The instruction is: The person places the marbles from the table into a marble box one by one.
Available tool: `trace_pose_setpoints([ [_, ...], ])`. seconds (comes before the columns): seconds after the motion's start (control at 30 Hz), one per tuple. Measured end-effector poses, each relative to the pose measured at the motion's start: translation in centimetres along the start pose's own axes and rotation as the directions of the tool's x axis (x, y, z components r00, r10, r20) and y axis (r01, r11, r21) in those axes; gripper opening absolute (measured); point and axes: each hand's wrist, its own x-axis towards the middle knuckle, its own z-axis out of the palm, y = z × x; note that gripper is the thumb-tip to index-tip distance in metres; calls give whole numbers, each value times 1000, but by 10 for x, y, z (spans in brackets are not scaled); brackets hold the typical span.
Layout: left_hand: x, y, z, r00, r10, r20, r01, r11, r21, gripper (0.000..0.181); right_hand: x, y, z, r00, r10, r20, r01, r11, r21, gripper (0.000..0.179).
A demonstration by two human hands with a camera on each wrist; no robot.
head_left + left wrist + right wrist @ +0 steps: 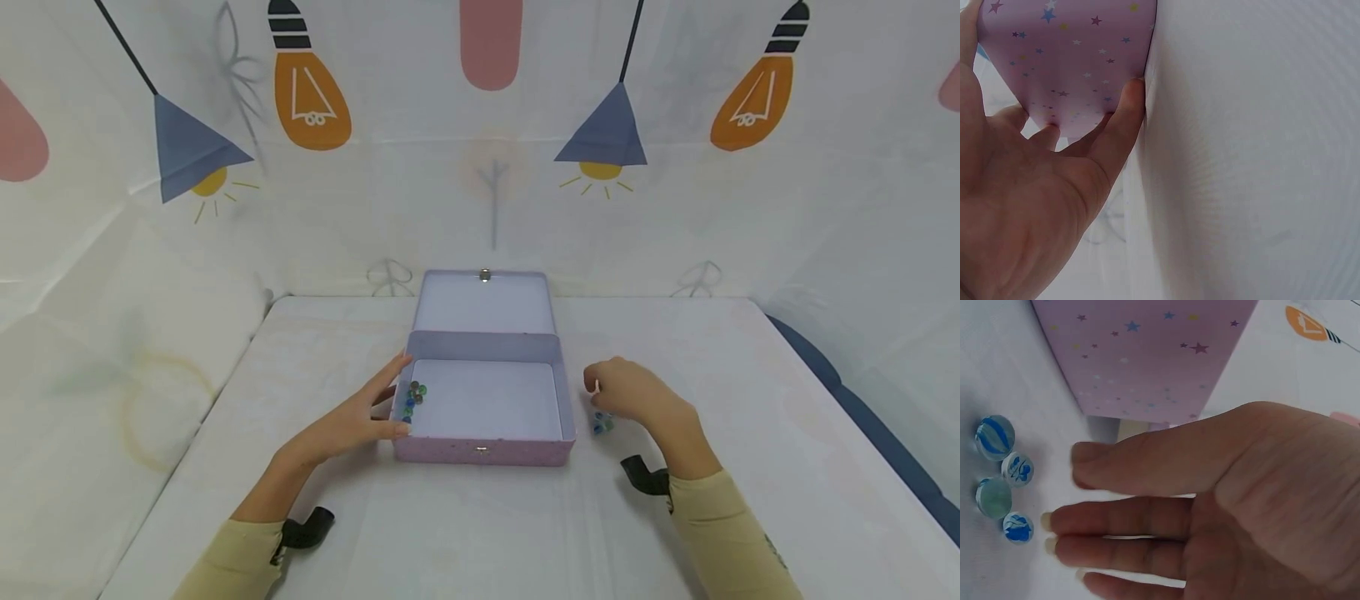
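A box [487, 452], pinkish-purple with small stars, stands with its lid [483, 302] raised at the back. Along the left part of its pale inside lie several glass marbles [413, 392], green, blue and brown. My left hand [341, 429] rests spread against the box's left side, thumb and index finger at the rim, other fingertips touching the starry wall [1072, 56]. To the right of the box my right hand [637, 392] hovers over the table with nothing visible between thumb and fingers. Just by its fingertips are several clear marbles [995, 437] with blue or green inside.
The box stands on a white-covered table [480, 533]. Behind it hangs a white cloth [390, 217] printed with lamps and bulbs. Something dark blue [862, 408] runs beside the table's right edge. Black wrist mounts [306, 530] stick out from both sleeves.
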Motion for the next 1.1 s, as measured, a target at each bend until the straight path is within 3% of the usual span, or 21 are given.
trace_pose_setpoints([
  [0.1,0,0,-1,1000,1,1,-1,1000,-5,98,0,4,3,999,27,44,-27,1000,-13,15],
  [0.5,1,-2,-1,1000,1,1,-1,1000,-4,99,1,5,6,994,45,101,-44,999,-12,17],
  [0.9,2,-2,0,1000,10,0,-10,1000,3,98,4,0,12,993,-4,121,-5,997,79,23],
  [1.1,2,-1,0,1000,3,0,-3,1000,2,98,7,-4,18,990,17,141,-35,992,124,21],
])
